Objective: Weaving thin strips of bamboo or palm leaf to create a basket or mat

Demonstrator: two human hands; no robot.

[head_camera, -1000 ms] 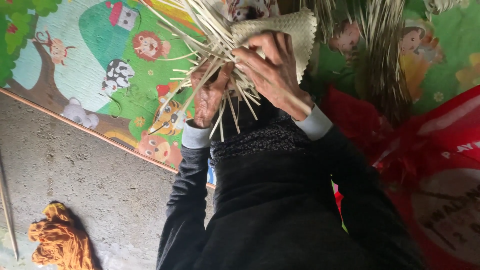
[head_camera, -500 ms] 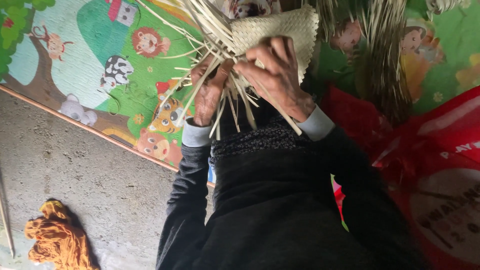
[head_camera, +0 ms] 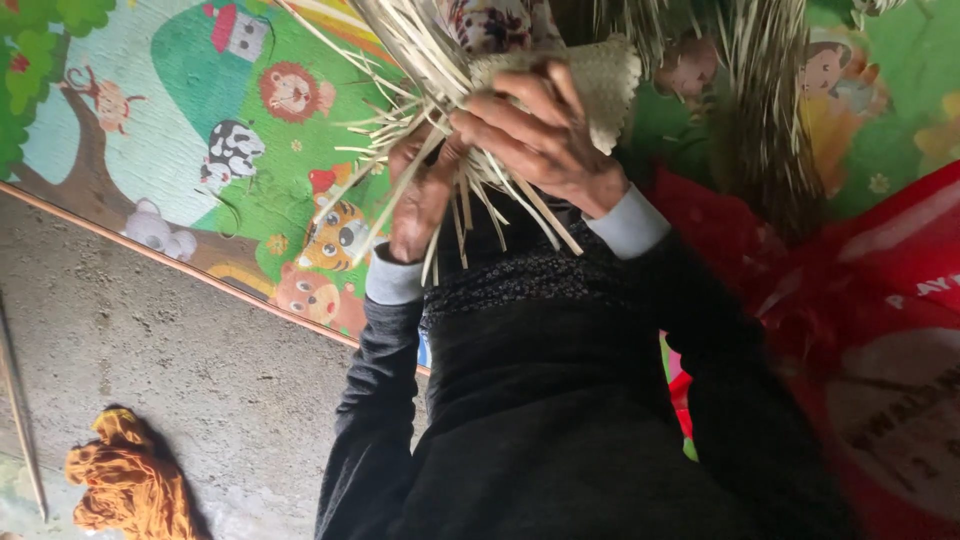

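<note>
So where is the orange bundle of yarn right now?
In the head view the orange yarn bundle lies at bottom left on the grey concrete floor, beside a thin stick, below the cartoon-animal mat.

The woven piece [head_camera: 590, 85] and its loose straw strips [head_camera: 420, 110] are pale cream-yellow. The play mat [head_camera: 200, 130] beneath is bright green and light blue, printed with cartoon animals: a black-and-white cow, an orange striped tiger, a lion, a grey-white bear and a brown tree trunk. The floor [head_camera: 170, 350] is dull grey. The yarn bundle [head_camera: 130, 485] is mustard orange. The sleeves [head_camera: 380, 400] are black with light grey-blue cuffs. The bag [head_camera: 880, 330] is red with pale lettering.
</note>
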